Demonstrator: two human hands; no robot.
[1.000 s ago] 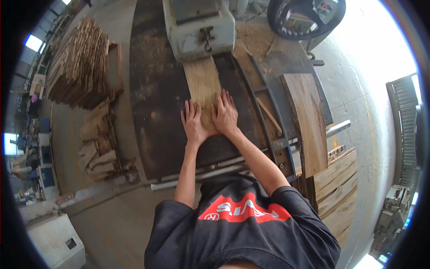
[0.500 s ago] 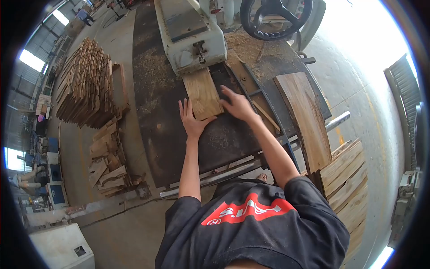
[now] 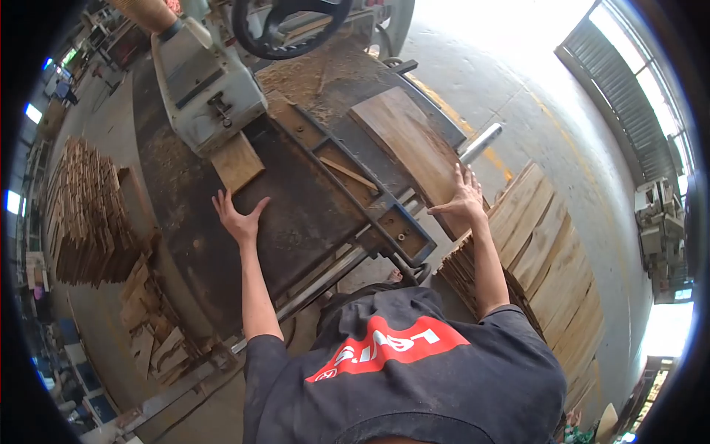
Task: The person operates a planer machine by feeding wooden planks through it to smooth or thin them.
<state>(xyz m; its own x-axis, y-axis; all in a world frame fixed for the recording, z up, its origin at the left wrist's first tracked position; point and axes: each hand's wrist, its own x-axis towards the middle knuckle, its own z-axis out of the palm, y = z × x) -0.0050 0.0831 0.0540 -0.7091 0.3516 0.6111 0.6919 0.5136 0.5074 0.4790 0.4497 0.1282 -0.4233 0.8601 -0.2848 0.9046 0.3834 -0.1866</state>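
A short wooden board (image 3: pixel 238 164) lies on the dark machine table (image 3: pixel 274 237), its far end hidden under the grey machine head (image 3: pixel 207 96). Just below its near end, my left hand (image 3: pixel 240 220) is spread and holds nothing. My right hand (image 3: pixel 464 201) rests with fingers apart at the near end of a longer board (image 3: pixel 407 140), on the right side of the table. Its fingers are not wrapped round that board. Between the two boards runs a black metal fence (image 3: pixel 333 166) with a thin wood strip (image 3: pixel 347 172) in it.
Stacked planks (image 3: pixel 551 259) stand at the right, close to my right forearm. Further left are a tall board stack (image 3: pixel 89 214) and a pile of offcuts (image 3: pixel 151 325) on the floor. A black handwheel (image 3: pixel 285 26) is above the table. Sawdust covers the table's far part.
The view has turned to the right. The short board has gone further under the machine head. Both hands have come away from it, the right one moving over to the longer board.
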